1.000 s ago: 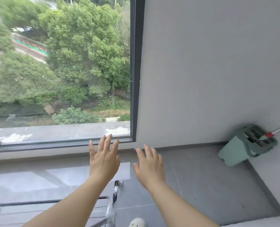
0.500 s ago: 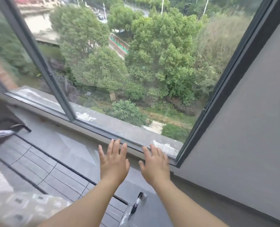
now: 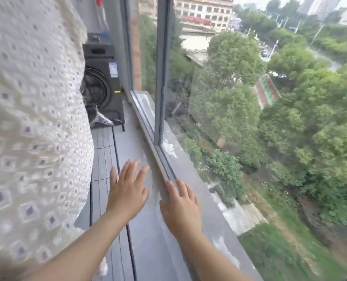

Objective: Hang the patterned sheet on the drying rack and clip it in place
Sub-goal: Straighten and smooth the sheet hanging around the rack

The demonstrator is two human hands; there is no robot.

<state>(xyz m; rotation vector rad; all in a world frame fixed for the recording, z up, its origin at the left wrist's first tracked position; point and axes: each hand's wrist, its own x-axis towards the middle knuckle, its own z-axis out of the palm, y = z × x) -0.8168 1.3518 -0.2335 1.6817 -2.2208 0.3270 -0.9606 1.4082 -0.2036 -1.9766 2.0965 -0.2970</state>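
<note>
The patterned sheet (image 3: 32, 126), cream with small grey diamonds, hangs down and fills the left side of the head view, blurred by motion. Thin black bars of the drying rack (image 3: 116, 151) run low along its right edge, above the grey floor. My left hand (image 3: 127, 192) is held out flat with fingers spread, just right of the sheet and not touching it. My right hand (image 3: 181, 208) is also flat and empty, in front of the window sill. No clips are in sight.
A dark front-loading washing machine (image 3: 102, 86) stands at the far end of the narrow balcony. A large window with a grey frame (image 3: 161, 78) runs along the right, its sill (image 3: 154, 151) beside my hands. Trees and buildings lie far below outside.
The view has swung left from the wall corner and mop bucket, along the window, to the hanging sheet and washing machine. Both hands stay outstretched and empty.
</note>
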